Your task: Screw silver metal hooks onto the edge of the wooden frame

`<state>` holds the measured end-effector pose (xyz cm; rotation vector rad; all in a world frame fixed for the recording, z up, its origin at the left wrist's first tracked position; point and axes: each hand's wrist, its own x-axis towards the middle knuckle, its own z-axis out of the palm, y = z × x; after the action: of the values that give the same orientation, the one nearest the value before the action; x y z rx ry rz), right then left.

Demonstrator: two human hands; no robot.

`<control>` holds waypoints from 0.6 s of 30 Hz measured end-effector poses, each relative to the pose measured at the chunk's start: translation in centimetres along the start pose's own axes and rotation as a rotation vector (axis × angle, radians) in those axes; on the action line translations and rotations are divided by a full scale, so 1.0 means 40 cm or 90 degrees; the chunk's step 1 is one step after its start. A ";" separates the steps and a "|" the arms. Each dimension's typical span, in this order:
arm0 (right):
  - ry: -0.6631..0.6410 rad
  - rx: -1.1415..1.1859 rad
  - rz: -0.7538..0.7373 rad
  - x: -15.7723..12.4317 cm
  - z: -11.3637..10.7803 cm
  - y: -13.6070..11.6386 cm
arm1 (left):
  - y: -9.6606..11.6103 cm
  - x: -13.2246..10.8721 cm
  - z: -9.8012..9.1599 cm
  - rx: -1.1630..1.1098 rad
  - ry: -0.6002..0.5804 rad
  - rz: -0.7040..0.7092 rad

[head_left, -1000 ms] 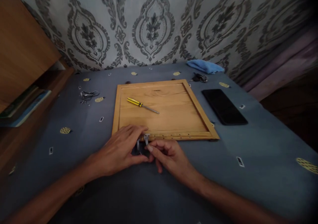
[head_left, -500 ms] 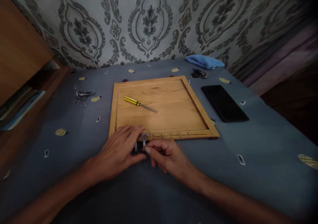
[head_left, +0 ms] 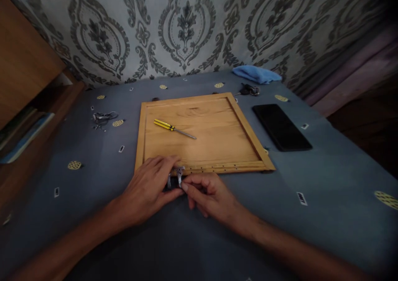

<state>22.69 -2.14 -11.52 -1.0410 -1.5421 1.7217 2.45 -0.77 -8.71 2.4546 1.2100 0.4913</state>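
A framed wooden panel [head_left: 199, 133] lies on the blue patterned cloth, with several small dark holes along its near edge. A small metal and black part [head_left: 179, 177] sits at that edge, left of the holes. Around its left side my left hand [head_left: 149, 185] is wrapped, fingers over the frame and thumb below. The fingertips of my right hand [head_left: 208, 191] pinch the part's right side. A yellow and black screwdriver [head_left: 174, 129] rests on the panel, its tip pointing right.
Right of the panel lies a black phone [head_left: 281, 127]. Behind it are keys [head_left: 248, 90] and a blue cloth [head_left: 256, 74]. Small metal pieces [head_left: 104, 116] lie at the left, near a wooden cabinet [head_left: 27, 57] holding books. A patterned wall covering rises behind.
The metal part has tilted slightly between my hands, and more of its dark body shows. Both hands keep nearly the same place; the whole view has shifted a little.
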 end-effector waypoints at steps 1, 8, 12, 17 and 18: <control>0.004 -0.009 -0.008 -0.001 0.000 0.000 | -0.001 0.000 0.002 0.000 0.006 0.000; 0.015 -0.054 -0.056 -0.006 0.001 -0.004 | 0.003 0.000 -0.001 -0.017 0.017 0.010; 0.002 -0.050 -0.058 -0.005 -0.004 -0.004 | 0.006 0.001 -0.005 0.005 0.029 0.011; -0.015 -0.043 -0.025 0.000 -0.006 -0.002 | -0.003 0.001 0.002 -0.002 0.017 0.005; -0.016 -0.040 -0.014 -0.002 -0.002 -0.004 | -0.005 -0.002 0.005 -0.003 0.019 0.005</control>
<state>22.78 -2.15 -11.36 -1.0331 -1.6265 1.6862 2.35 -0.74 -8.99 2.4570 1.2096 0.5347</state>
